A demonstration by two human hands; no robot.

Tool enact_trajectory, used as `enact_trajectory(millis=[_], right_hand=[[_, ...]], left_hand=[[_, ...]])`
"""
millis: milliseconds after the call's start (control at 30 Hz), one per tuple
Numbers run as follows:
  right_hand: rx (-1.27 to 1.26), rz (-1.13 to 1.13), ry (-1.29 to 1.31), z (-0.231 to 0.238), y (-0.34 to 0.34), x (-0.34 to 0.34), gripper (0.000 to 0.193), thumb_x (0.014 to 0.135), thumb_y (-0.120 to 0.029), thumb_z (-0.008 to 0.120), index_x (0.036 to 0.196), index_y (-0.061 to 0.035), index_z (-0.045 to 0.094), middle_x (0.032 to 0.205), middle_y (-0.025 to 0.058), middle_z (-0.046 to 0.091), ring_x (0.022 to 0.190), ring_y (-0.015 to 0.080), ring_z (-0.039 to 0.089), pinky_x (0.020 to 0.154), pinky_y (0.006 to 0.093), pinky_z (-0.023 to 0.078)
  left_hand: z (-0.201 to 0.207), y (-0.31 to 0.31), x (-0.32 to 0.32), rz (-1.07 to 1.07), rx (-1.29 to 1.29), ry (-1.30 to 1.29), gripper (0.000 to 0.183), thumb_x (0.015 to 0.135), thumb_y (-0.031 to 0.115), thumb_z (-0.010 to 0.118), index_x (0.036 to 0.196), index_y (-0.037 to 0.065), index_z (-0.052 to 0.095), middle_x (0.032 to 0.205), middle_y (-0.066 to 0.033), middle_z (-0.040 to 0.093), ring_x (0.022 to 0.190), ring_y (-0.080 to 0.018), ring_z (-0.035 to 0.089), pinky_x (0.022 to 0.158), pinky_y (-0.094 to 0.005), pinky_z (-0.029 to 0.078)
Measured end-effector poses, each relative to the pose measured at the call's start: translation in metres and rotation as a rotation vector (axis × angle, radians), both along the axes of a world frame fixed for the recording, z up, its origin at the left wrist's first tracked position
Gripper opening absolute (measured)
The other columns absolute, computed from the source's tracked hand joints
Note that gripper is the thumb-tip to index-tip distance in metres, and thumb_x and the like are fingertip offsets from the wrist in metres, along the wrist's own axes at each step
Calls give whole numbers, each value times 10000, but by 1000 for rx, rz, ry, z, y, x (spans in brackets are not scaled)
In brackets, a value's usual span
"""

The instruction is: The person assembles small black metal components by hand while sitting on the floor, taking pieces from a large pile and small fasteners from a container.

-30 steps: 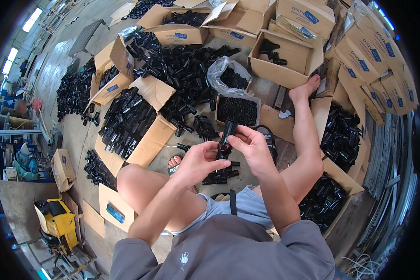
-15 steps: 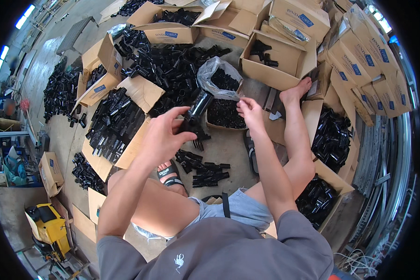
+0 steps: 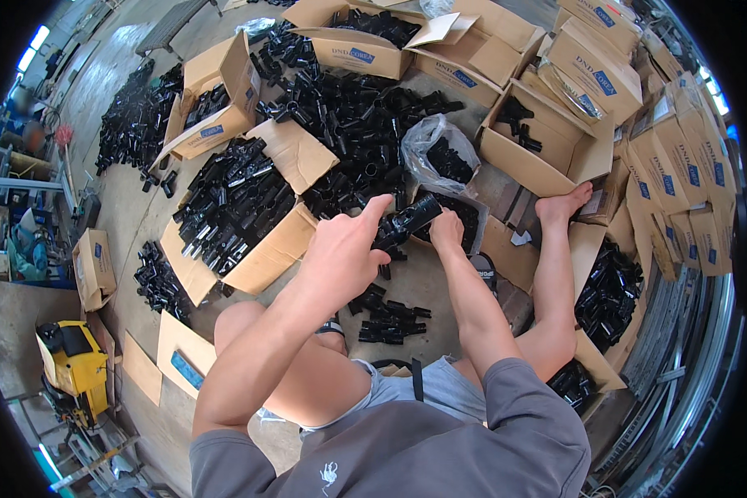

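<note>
My left hand (image 3: 346, 254) grips a glossy black tubular plastic fitting (image 3: 415, 217) between thumb and fingers, its wide round end tilted up to the right. Close beside that end, my right hand (image 3: 447, 230) has its fingers drawn together over an open carton of small black parts (image 3: 471, 217); whatever they hold is hidden. Just behind stands a clear plastic bag (image 3: 419, 156) with more small black pieces inside. Below my hands, several black fittings (image 3: 393, 322) lie in a small group on the floor between my feet.
A large heap of black fittings (image 3: 349, 116) spreads ahead, with an open carton full of them (image 3: 261, 267) at left. Another open carton (image 3: 548, 158) holds a few. Stacked closed boxes (image 3: 681, 166) and metal rails (image 3: 681, 349) line the right. A yellow machine (image 3: 79, 357) stands at left.
The view has shifted, so the scene sits further right. The fitting has tipped from steep to nearly level, its wide end nearer my right hand, which has dropped toward the carton of small parts.
</note>
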State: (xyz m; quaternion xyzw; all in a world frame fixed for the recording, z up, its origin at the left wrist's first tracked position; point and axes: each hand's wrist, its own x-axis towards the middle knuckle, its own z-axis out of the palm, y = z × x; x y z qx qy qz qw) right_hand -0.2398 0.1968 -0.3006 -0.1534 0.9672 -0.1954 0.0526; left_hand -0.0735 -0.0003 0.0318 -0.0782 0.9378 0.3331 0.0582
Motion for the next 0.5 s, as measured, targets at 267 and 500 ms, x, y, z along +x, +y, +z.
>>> enact_trajectory(millis=[267, 500], right_hand=[[-590, -65, 142, 78, -8, 17, 119, 928, -108, 697, 1001, -22, 735, 941, 141, 726, 828, 284, 710, 771, 392, 552], [-764, 459, 360, 274, -1, 63, 126, 845, 4, 780, 968, -16, 762, 973, 106, 761, 864, 204, 716, 787, 299, 553]], left_hand=[[-11, -9, 7, -20, -170, -41, 802, 781, 65, 805, 1487, 57, 423, 868, -232, 702, 858, -450, 680, 781, -528, 536], [-27, 4, 0, -121, -294, -53, 811, 765, 34, 778, 1491, 30, 419, 838, -213, 696, 841, -429, 687, 719, -512, 546]])
